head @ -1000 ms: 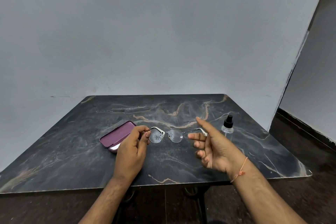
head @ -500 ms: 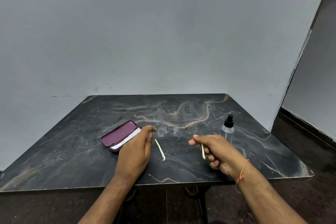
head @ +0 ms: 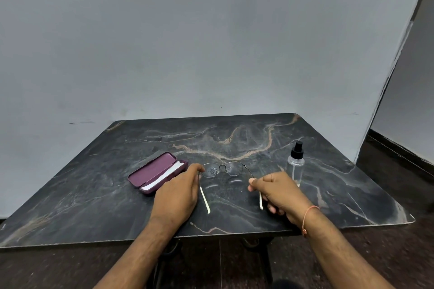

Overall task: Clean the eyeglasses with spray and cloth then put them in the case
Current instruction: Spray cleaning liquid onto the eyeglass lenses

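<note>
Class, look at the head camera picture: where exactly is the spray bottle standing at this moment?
The spray bottle stands upright on the right part of the dark marble table, just beyond the right hand and right of the eyeglasses.

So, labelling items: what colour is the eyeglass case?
Plum purple case, clearest in the head view.

Eyeglasses [head: 222, 169] sit mid-table [head: 94, 195]; case [head: 155, 171] to their left, cloth [head: 164, 177] inside it; spray bottle [head: 296, 163] to their right.

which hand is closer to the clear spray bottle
Right. The right hand sits just beside the clear plastic spray bottle with black pump, on its near-left; the left hand is across the glasses, by the maroon case.
</note>
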`<state>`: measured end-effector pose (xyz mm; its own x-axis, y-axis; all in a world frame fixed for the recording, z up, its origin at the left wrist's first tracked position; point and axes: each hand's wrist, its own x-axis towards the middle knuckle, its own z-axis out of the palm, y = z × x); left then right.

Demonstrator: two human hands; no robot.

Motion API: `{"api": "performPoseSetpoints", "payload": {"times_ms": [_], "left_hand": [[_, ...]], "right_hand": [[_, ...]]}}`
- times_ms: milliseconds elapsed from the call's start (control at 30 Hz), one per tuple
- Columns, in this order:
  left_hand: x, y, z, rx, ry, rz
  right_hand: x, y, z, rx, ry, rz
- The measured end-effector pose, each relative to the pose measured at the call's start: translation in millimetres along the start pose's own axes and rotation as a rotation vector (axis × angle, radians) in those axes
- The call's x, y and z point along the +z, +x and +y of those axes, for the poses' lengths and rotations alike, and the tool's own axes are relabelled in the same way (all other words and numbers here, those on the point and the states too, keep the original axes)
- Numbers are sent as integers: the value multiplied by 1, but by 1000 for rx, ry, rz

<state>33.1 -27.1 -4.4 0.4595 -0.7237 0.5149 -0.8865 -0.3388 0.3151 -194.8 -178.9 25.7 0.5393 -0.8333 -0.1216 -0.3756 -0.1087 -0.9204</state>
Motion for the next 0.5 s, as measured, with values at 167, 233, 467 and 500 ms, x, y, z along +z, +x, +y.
{"api": "performPoseSetpoints", "payload": {"times_ms": [167, 233, 467, 500], "left_hand": [[0, 1, 1, 1, 24, -29], [-1, 1, 1, -1, 32, -28], [-4, -2, 4, 6, 65, -24], [-5, -3, 5, 5, 59, -20]], "right_hand": [[3, 4, 5, -13, -70, 29], [4, 3, 6, -15, -93, 46], [5, -3, 3, -25, -157, 79], [4, -5, 2, -26, -165, 81]]}}
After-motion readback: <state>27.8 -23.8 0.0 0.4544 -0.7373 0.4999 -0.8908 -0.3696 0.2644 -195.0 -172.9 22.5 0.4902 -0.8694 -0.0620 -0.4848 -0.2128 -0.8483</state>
